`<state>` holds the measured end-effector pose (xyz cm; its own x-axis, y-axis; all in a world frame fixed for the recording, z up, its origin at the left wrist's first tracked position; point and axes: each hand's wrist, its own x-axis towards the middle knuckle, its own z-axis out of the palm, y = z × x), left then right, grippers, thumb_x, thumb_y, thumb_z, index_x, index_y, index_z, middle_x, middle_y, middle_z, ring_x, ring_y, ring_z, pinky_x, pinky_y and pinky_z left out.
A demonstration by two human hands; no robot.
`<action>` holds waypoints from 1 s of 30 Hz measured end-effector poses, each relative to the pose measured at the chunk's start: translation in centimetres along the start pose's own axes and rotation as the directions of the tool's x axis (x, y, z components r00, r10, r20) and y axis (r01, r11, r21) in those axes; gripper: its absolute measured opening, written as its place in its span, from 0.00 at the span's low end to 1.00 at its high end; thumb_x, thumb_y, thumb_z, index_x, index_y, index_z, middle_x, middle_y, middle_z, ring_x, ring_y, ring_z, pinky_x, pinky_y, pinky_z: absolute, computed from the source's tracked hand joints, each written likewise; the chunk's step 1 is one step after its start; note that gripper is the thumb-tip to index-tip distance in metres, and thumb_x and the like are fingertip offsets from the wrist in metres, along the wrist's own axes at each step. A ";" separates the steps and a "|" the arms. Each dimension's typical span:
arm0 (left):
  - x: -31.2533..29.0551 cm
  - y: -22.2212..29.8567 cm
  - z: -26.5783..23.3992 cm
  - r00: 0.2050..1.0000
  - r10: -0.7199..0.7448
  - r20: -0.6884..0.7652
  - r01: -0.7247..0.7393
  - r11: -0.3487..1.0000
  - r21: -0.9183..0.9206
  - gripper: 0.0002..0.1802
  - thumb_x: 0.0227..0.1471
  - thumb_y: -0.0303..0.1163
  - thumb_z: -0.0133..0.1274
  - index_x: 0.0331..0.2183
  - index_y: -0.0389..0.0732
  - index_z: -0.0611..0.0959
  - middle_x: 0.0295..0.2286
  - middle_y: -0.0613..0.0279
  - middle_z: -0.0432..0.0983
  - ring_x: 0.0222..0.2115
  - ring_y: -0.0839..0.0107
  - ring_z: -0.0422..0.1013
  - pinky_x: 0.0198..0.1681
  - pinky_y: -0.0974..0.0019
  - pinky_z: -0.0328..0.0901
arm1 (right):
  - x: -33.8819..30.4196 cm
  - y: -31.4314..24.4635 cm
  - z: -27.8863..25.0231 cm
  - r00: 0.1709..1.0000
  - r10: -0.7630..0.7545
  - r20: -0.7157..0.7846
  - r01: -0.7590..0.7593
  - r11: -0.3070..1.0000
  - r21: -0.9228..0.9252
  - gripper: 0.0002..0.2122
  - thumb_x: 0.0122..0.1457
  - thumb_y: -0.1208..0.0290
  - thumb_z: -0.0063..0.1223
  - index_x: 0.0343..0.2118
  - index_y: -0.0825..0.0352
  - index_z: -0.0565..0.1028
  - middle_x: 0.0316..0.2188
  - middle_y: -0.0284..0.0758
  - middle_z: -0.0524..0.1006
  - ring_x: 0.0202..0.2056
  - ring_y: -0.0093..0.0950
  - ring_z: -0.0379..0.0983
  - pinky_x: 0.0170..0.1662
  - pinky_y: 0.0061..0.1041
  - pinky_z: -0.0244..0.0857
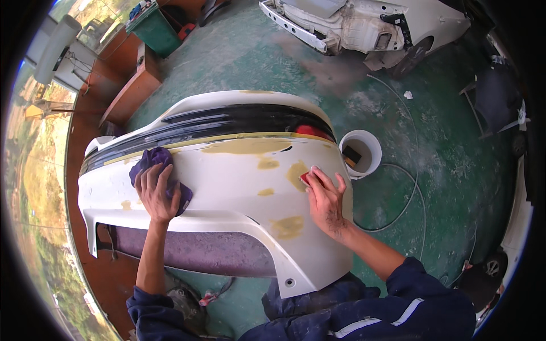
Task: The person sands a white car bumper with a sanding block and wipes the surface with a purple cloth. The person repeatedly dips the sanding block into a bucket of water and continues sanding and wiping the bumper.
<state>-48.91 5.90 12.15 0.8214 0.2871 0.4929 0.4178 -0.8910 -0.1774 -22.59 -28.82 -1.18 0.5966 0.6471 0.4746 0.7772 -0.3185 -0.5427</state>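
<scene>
Dark blue sleeves (364,310) with a pale stripe are seen at the lower edge, both forearms reaching up onto a white car bumper (227,187) laid across a stand. Left hand (156,193) is pressed flat, fingers spread, on a purple cloth (156,165) bunched against the bumper's upper left face; the cloth is pinned under the palm and fingers rather than gripped. Right hand (325,199) is laid on the bumper's right end, fingers together and bent over a small red sanding block (306,177), which is held against the surface at the edge of a yellow filler patch (296,170). More yellow filler patches are scattered over the white face: a long one (247,146) under the black trim strip (227,122), small ones (266,163) mid-panel, one (287,227) lower down. A red reflector (310,131) is set in the black strip near the right end. Just beside the bumper's right end a white bucket (364,150) is stood on the green floor (398,113), a dark block inside it. A thin hose (412,193) is looped over the floor to the right. A stripped white car body (364,25) is parked at the top, well apart. A green bin (156,28) is placed top left.
</scene>
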 end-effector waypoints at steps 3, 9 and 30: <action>0.1 -0.2 0.4 1.000 0.013 0.004 -0.013 1.000 -0.002 0.29 0.53 0.44 0.59 0.55 0.43 0.86 0.54 0.51 0.78 0.58 0.49 0.71 0.69 0.43 0.55 | 3.6 0.1 1.3 0.998 0.044 0.037 -0.047 0.993 0.104 0.17 0.64 0.78 0.64 0.56 0.68 0.82 0.58 0.41 0.84 0.65 0.32 0.76 0.73 0.53 0.47; -0.5 -0.1 0.1 1.000 0.019 0.001 -0.019 1.000 -0.024 0.28 0.53 0.42 0.60 0.55 0.43 0.85 0.54 0.50 0.78 0.58 0.49 0.71 0.70 0.45 0.54 | -0.9 1.0 -1.1 0.995 0.027 0.097 -0.037 0.995 0.097 0.18 0.66 0.79 0.62 0.58 0.68 0.81 0.59 0.40 0.84 0.68 0.34 0.74 0.74 0.50 0.48; -0.3 0.0 0.1 1.000 -0.003 -0.009 0.003 1.000 -0.001 0.28 0.53 0.44 0.58 0.54 0.45 0.85 0.54 0.52 0.77 0.59 0.49 0.70 0.70 0.43 0.53 | -0.2 1.4 -1.0 0.996 0.013 0.086 -0.030 0.980 0.198 0.16 0.66 0.83 0.59 0.57 0.71 0.82 0.56 0.46 0.84 0.65 0.41 0.77 0.78 0.56 0.48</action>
<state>-49.18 5.85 11.94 0.8170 0.2863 0.5006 0.4197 -0.8905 -0.1757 -21.42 -30.14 -1.35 0.5874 0.7000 0.4062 0.7041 -0.1946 -0.6829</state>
